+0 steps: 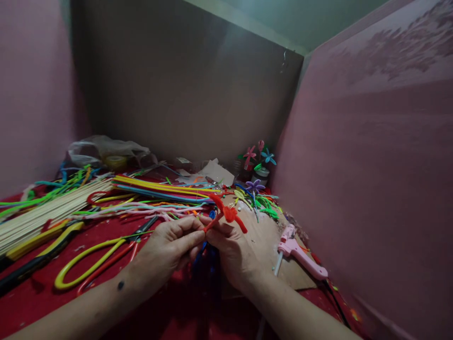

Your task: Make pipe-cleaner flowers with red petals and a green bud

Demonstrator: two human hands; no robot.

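Observation:
A red pipe-cleaner flower with bent petals and a pale centre is held up in front of me. My left hand pinches the lower end of its red stem between thumb and fingers. Close against it, my right hand has its fingers closed round the same stem, just below the petals. Blue pipe cleaners show behind and below the hands, partly hidden by them. To the right, a pink glue gun lies on a cardboard piece.
Yellow-handled scissors, black-and-yellow pliers, wooden sticks and bundled coloured pipe cleaners lie at left on the red cloth. Finished flowers stand near the back corner. A plastic bag rests by the wall.

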